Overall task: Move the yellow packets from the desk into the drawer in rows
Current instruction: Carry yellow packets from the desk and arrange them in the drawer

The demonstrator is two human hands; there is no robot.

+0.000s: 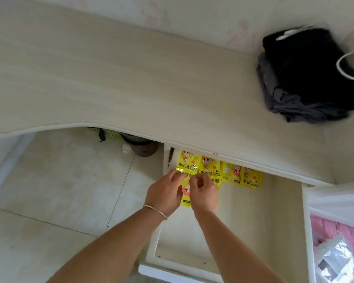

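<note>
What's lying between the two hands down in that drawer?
In the head view, a yellow packet shows in the gap between the left hand and right hand; both pinch its top edge, over the drawer floor.

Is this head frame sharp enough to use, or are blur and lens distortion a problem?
Head view: wide-angle bending curves the desk edge; motion blur smears the black bag and a yellow smudge at the left border; the hands, left and right, and the yellow packets in the drawer stay readable; lighting even.
</note>
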